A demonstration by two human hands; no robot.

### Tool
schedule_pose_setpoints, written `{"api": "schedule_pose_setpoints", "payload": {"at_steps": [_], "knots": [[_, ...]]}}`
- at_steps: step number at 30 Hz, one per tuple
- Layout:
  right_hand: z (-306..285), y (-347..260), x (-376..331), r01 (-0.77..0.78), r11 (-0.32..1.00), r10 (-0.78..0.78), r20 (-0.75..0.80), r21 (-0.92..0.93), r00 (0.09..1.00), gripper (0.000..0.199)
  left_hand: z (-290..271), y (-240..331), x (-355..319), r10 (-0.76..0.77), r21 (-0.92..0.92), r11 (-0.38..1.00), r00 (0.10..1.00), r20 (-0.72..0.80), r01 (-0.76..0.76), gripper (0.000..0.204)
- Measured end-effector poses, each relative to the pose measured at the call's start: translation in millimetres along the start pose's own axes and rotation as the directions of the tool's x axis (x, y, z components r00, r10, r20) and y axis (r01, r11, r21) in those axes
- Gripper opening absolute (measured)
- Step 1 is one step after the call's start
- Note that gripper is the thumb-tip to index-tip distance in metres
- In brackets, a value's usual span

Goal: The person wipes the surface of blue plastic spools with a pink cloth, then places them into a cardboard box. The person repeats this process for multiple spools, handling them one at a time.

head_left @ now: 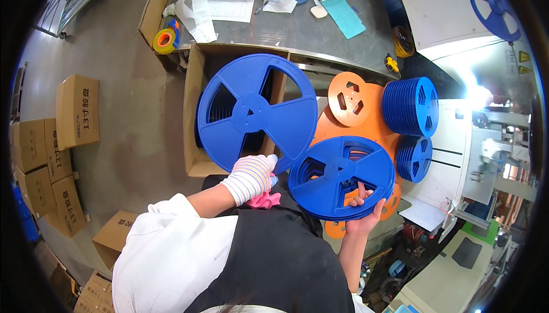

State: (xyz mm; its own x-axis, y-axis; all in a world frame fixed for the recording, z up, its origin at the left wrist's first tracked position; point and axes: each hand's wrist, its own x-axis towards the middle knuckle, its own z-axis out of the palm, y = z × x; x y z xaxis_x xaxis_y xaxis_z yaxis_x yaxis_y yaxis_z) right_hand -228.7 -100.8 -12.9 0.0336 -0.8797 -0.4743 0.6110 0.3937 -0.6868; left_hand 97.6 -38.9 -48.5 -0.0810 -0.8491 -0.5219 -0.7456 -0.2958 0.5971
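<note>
My left hand [251, 177], in a striped knit glove, grips the lower rim of a large blue plastic reel [256, 111] held upright over an open cardboard box [194, 107]. A pink cloth [264, 201] sits just under that hand. My bare right hand [366, 210] supports a stack of blue reels [341, 177] from below, with fingers through one of the openings. The stack lies nearly flat, to the right of the single reel.
Orange reels [350, 100] lie behind the stack, and two piles of blue reels [412, 106] stand on the white machine at right. A grey worktable [297, 24] with papers and tape rolls is ahead. Cardboard boxes [77, 110] line the floor at left.
</note>
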Motion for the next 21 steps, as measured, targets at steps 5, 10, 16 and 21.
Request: {"api": "schedule_pose_setpoints", "payload": {"at_steps": [5,10,16,21], "knots": [[4,0,3,-0.008,1.0,0.008,-0.007,0.006,1.0,0.05,1,3,4,-0.026,0.011,1.0,0.999,-0.032,0.027,0.029],[9,1,6,-0.002,1.0,0.002,-0.019,-0.003,1.0,0.05,-1,4,4,-0.068,0.002,0.998,0.997,0.045,0.068,0.03],[10,-1,11,-0.055,0.998,0.055,-0.004,0.0,0.998,0.046,4,-15,5,0.018,-0.018,1.0,0.996,-0.083,-0.02,0.03],[7,-2,10,-0.042,0.999,0.042,-0.026,0.008,0.999,0.047,15,-93,13,-0.33,-0.263,0.937,0.836,-0.439,0.232,0.023]]}}
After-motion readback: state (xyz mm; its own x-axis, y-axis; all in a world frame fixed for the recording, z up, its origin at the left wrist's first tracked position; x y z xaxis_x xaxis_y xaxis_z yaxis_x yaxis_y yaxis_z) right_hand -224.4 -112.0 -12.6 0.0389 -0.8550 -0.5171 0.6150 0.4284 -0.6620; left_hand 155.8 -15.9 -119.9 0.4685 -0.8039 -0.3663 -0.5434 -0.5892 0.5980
